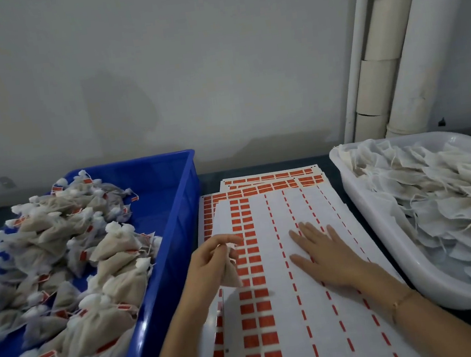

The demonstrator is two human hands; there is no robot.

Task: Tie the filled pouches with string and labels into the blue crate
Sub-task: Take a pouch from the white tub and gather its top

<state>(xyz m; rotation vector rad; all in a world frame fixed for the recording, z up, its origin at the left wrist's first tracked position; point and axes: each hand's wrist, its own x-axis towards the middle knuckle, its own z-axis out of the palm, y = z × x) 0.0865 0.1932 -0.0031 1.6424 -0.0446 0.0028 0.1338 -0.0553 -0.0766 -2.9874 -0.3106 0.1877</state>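
The stack of label sheets (272,218) is lying in the middle of the dark worktop (242,170), with rows of red labels running down it and bare strips where labels are missing. The left hand (211,256) is hovering over the left edge of the sheets, its fingers curling round the neck of one filled pouch (231,274), which is hanging down from the grip just above the red labels. The pouch is blurred, so whether a string is already round its neck is hard to say. The right hand (325,253) is lying flat on the sheets, palm down, fingers straight and spread, gripping nothing; a thin bracelet (401,300) is showing at that wrist.

Just left of the sheets the blue crate (182,215) is sitting, and a heap of tied pouches (68,260) with red labels is lying in it. Just right of the sheets a white tray (378,225) is holding a pile of loose pouches (440,196) with trailing strings. Behind the tray, pale pipes (391,53) are running up the wall.
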